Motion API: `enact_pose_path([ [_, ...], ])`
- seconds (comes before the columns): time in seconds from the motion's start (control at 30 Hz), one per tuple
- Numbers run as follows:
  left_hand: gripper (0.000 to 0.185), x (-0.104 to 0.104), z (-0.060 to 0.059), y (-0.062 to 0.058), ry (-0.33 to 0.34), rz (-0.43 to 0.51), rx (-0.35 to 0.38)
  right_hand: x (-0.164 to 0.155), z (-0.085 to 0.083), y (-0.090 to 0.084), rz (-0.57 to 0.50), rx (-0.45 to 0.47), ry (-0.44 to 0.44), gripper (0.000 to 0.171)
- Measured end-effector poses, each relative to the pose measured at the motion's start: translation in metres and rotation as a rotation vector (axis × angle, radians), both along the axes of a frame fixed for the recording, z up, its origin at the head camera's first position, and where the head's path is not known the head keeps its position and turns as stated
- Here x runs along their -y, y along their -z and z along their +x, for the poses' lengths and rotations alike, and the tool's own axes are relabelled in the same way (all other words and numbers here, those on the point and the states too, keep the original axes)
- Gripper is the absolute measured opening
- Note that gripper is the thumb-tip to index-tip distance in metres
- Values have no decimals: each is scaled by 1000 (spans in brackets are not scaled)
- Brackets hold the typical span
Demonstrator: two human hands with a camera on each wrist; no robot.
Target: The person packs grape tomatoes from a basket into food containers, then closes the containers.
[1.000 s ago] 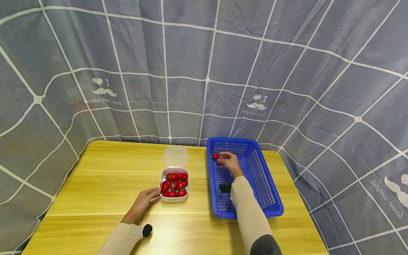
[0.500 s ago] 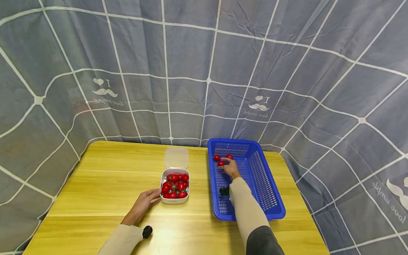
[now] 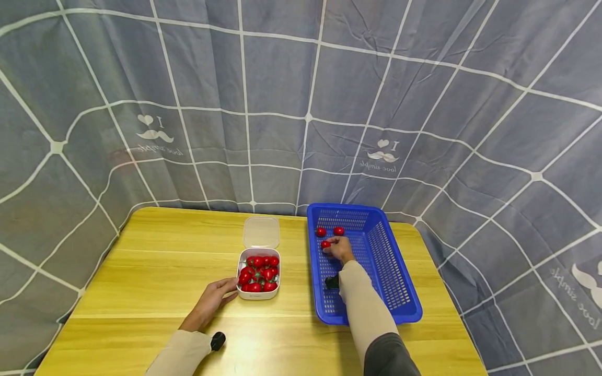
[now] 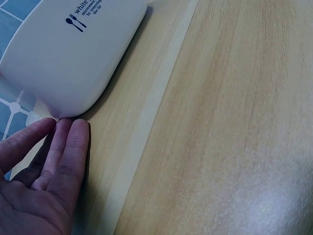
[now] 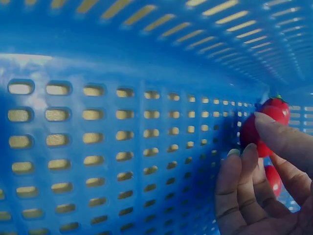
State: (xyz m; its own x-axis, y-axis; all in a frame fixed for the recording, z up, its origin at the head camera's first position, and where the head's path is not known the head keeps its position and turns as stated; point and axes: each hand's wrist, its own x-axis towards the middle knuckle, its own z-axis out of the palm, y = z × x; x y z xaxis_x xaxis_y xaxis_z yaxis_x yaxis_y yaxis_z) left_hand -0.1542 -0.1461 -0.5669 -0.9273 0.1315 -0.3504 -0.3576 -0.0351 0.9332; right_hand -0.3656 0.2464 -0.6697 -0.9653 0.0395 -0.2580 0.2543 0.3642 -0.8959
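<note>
My right hand (image 3: 342, 249) is down inside the blue plastic basket (image 3: 316, 292), pinching a small red tomato (image 5: 248, 131) between thumb and fingers near the basket's left side. Two more tomatoes lie just beyond it: one (image 3: 321, 232) by the left wall, another (image 3: 338, 230) to its right. My left hand (image 3: 211, 300) has its fingers extended, the tips touching the lower left corner of a white food box (image 4: 73, 54). That box is filled with red tomatoes (image 3: 257, 274), some showing green stems.
Behind the white box its clear lid (image 3: 261, 233) lies folded back on the wooden table (image 3: 164, 271). A grey curtain with white lines (image 3: 277, 141) hangs around the table's far edge. The basket's raised walls surround my right hand.
My right hand has drawn slightly back toward me in the basket, uncovering the tomato at the far right. Its fingers have closed around the nearest tomato. The left hand has stayed at the box.
</note>
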Motion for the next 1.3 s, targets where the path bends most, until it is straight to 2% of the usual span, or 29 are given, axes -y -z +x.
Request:
enact_pose_path([
  [0.03, 62, 0, 0, 0, 1, -1, -1, 6, 8, -17, 12, 7, 7, 33],
  [0.1, 61, 1, 0, 0, -1, 1, -2, 22, 29, -64, 52, 46, 33, 33],
  [0.13, 61, 1, 0, 1, -3, 3, -3, 28, 37, -79, 60, 41, 41, 32],
  [0.17, 61, 1, 0, 1, -4, 4, -4, 32, 44, -92, 67, 34, 44, 30],
  [0.2, 61, 1, 0, 1, -3, 5, -5, 39, 52, -109, 104, 64, 67, 31],
  [0.27, 61, 1, 0, 2, -3, 6, -5, 44, 63, -122, 110, 55, 65, 28],
  [0.43, 59, -1, 1, 2, -17, 3, 3, 47, 73, -138, 106, 37, 59, 27],
  [0.6, 57, -1, -1, 3, -26, 8, 3, 49, 72, -152, 55, 5, 81, 27],
  [0.83, 59, -2, -1, 3, -23, 0, 1, 50, 71, -167, -51, -10, 86, 29],
  [1.03, 59, -2, 0, 2, -17, 0, -1, 56, 74, -176, -142, -59, 91, 27],
  [1.3, 58, -2, 0, -1, -14, -3, -1, 72, 83, -195, -181, -123, 45, 31],
])
